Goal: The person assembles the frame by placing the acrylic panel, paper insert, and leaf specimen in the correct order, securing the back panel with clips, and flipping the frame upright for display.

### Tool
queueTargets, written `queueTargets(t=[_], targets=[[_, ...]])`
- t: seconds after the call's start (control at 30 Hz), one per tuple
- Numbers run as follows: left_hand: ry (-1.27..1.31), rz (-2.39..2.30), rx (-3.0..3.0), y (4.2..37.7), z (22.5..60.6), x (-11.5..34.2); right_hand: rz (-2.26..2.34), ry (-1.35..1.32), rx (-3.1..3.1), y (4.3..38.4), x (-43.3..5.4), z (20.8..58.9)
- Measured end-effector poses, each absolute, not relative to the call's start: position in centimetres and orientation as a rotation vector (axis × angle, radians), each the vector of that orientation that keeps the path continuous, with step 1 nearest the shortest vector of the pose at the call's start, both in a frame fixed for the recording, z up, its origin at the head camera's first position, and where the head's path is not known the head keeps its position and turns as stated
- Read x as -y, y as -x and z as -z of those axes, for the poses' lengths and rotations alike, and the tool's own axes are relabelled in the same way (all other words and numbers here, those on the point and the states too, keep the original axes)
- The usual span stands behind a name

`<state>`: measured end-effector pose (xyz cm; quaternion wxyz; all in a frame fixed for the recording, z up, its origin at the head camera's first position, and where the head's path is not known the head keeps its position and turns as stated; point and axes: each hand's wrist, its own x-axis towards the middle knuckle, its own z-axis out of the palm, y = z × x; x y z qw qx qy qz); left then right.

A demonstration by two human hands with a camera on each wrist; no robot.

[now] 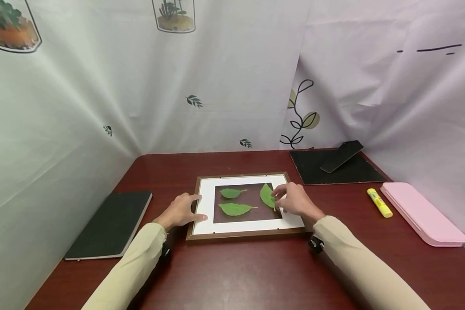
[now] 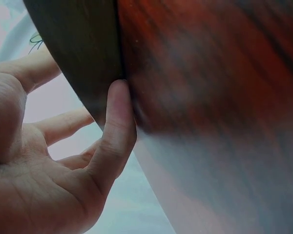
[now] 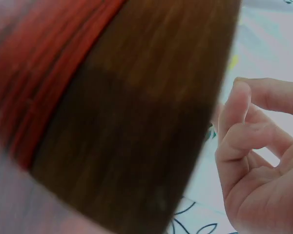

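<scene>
A wooden picture frame (image 1: pixel 240 236) with a white mat (image 1: pixel 208 206) lies on the table. Two green leaves (image 1: pixel 234 209) sit one above the other within its dark brown opening, stems to the right. My left hand (image 1: pixel 180 210) rests at the frame's left edge, thumb and forefinger spread over the mat; a finger (image 2: pixel 119 105) touches the frame's outer side in the left wrist view. At the opening's right end, my right hand (image 1: pixel 296 199) pinches the edge of a third, more upright leaf (image 1: pixel 266 196). Thumb and forefinger tips meet in the right wrist view.
A black notebook (image 1: pixel 106 226) lies at the left. Behind the frame at right is a black backing board (image 1: pixel 306 165) with its stand leg (image 1: pixel 342 157) raised at a slant. A yellow glue stick (image 1: pixel 379 203) and a pink case (image 1: pixel 424 213) lie to the right.
</scene>
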<state>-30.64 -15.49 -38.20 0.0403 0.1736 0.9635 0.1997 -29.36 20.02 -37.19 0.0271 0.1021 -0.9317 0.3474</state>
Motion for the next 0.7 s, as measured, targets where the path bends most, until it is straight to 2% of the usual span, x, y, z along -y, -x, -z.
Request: queueTargets(t=[0.43,0.7], targets=[[-0.562,-0.593,-2.967,30.9,38.0,15.5,-1.109,-0.334,2.861,30.1,-19.5,36.8],[-0.568,-0.578,-2.966,30.7,38.1,15.4,-1.054,-0.256,2.838,32.6,-24.9,37.1]])
